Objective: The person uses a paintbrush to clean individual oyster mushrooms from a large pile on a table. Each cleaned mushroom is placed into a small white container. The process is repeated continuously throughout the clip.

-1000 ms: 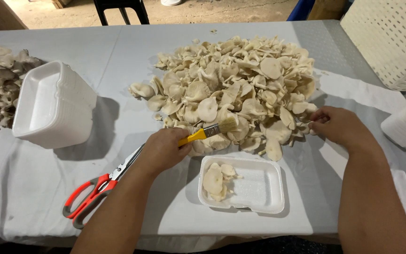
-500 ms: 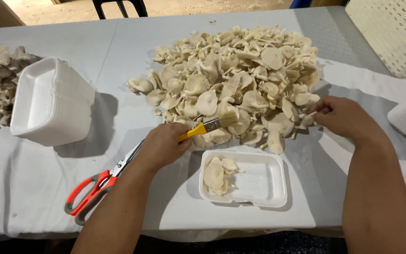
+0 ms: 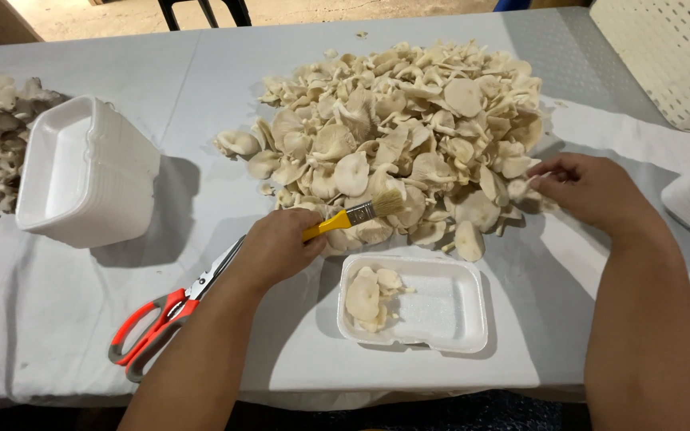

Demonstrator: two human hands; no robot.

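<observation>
Our left hand [image 3: 277, 249] grips yellow brush [image 3: 353, 216], bristles resting at near edge of mushroom pile [image 3: 397, 136], ready for dusting caps. Our right hand [image 3: 588, 190] pinches mushroom [image 3: 519, 187] at pile's right edge, fingers closed on it. Tray [image 3: 441, 307] sits just below pile, few mushrooms inside, close for short transfer. Scissors [image 3: 171, 315] lie beside left forearm. Tray stack [image 3: 81, 182] waits at left.

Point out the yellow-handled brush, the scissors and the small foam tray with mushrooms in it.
yellow-handled brush [image 3: 354, 215], head view, on the metal ferrule.
scissors [image 3: 161, 323], head view, on the orange-red handles.
small foam tray [image 3: 449, 307], head view, on its bare floor.
</observation>
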